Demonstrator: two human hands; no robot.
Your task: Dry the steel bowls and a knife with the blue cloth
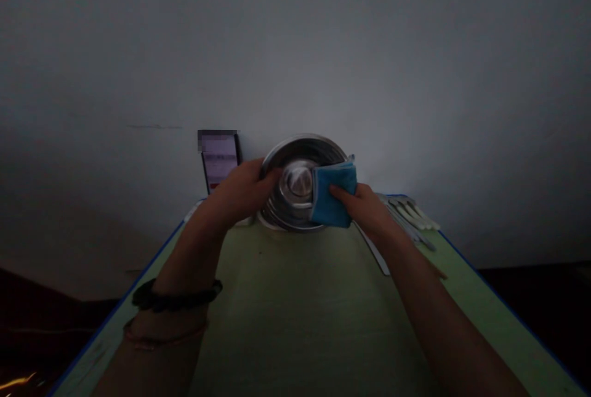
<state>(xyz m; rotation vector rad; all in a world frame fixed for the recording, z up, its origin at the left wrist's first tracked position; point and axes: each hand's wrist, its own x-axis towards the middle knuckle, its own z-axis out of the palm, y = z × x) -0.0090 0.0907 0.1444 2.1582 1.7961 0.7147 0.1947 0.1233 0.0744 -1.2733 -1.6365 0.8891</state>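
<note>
A shiny metal bowl [295,215] is tilted so that its inside faces me, near the wall end of the table. My left hand [249,188] grips its left rim, thumb over the inner side and the other fingers hidden behind. In my right hand [362,203] is a folded blue cloth [330,197], pinched with the thumb on top. The cloth overlaps the bowl's right side; whether it presses on the metal I cannot tell.
Behind my left hand, a phone [221,160] with a lit screen leans against the wall. Several pieces of cutlery [413,215] lie at the right of the green table [300,311], which has blue edges. A flat pale utensil [376,255] lies by my right forearm.
</note>
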